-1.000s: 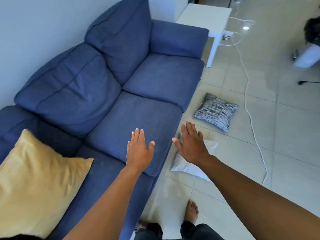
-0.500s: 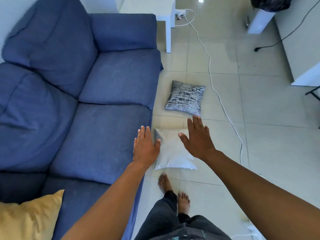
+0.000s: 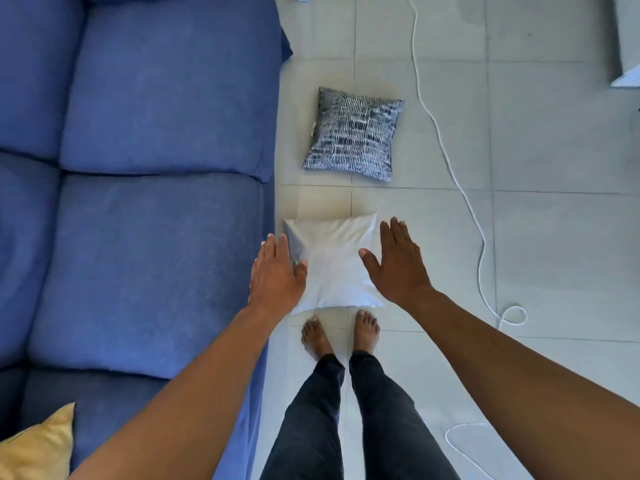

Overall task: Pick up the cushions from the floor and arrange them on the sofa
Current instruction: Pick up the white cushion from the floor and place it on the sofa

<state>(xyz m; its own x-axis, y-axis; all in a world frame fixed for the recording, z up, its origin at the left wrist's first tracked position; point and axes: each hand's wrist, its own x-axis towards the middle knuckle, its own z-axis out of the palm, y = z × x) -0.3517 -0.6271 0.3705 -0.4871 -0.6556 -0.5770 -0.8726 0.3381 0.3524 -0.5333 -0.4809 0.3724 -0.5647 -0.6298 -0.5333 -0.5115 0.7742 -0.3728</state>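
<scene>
A white cushion (image 3: 332,268) lies on the tiled floor just ahead of my bare feet, beside the sofa's front edge. My left hand (image 3: 277,275) hovers open over its left side and my right hand (image 3: 398,268) hovers open over its right side; neither grips it. Further ahead on the floor lies a dark grey and white patterned cushion (image 3: 353,136). The blue sofa (image 3: 156,237) fills the left of the view. A yellow cushion (image 3: 38,448) rests on the sofa at the bottom left corner.
A white cable (image 3: 453,161) snakes across the tiles to the right of both floor cushions and loops near my right forearm. A white furniture edge (image 3: 627,39) shows at the top right. My feet (image 3: 339,337) stand right behind the white cushion.
My view has swung down and to the right, from the sofa to the floor. Both open hands have moved from over the sofa seat to either side of the white cushion.
</scene>
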